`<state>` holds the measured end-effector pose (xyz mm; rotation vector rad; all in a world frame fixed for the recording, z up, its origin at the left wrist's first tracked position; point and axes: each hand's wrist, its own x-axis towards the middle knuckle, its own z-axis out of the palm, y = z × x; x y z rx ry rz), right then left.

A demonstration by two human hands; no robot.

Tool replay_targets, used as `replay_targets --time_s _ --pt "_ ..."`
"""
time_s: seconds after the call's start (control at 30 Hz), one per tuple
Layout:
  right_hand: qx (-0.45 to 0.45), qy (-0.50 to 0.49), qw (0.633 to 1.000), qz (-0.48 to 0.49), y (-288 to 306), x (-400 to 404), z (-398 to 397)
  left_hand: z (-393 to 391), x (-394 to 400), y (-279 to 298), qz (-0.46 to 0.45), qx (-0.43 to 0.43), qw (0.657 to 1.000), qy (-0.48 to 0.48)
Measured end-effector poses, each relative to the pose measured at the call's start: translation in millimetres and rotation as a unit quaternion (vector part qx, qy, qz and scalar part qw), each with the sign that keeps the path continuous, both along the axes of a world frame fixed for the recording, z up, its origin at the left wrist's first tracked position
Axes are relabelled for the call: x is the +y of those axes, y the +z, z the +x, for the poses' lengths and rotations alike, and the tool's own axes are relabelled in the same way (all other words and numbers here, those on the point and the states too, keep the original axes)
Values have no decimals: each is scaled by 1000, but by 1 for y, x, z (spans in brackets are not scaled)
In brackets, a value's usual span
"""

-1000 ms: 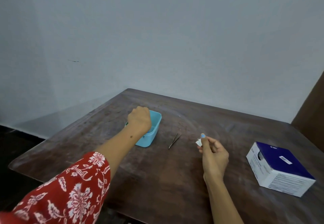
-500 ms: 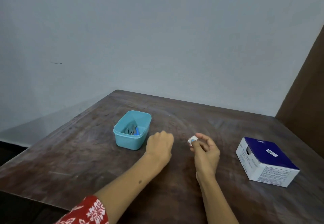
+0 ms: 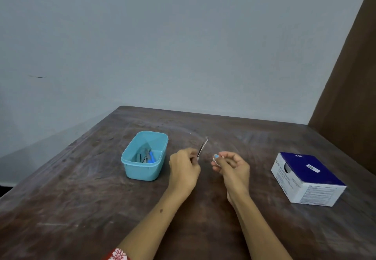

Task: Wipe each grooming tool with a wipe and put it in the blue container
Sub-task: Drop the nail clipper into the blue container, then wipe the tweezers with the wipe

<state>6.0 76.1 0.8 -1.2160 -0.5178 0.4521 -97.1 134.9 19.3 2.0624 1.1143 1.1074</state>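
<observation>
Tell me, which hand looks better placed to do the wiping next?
The right hand, probably. It already pinches the wipe, right beside the tweezers that the left hand holds up. The left need only keep the tool steady; afterwards it is nearer the blue container.

Taking the blue container [image 3: 144, 156] as landmark: its open top is uncovered, though grooming tools [image 3: 146, 156] lie on its floor. Just to its right, the left hand [image 3: 183, 170] holding tweezers [image 3: 202, 147] blocks the near approach. Bare table [image 3: 71, 188] lies to its left, front and behind. The white-and-blue box [image 3: 307, 180] stands far right, well apart.
</observation>
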Motion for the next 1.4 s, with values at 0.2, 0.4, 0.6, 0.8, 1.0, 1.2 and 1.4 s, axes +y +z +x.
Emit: replay_targets --time_s 0.2,0.4,0.6,0.8,1.0,1.2,1.4 --pt "-26 -34 998 -41 -4 20 10 10 1 -16 -104 -158 981 -42" --pt "-114 -82 987 -76 -2 18 4 13 5 -21 -122 -171 974 -85" --pt "-119 -67 988 -71 -1 13 2 16 4 -25 -124 -162 973 -107" --pt "-107 -39 993 -39 -1 10 -4 15 9 -25 -133 -165 972 -106" --pt "-96 -7 995 -12 0 11 -4 14 10 -26 -151 -189 966 -97" --pt "-109 25 993 -20 -1 10 -2 12 12 -26 -174 -211 955 -117" --pt "-179 -1 980 -81 -4 14 -2 11 13 -25 -180 -159 961 -139"
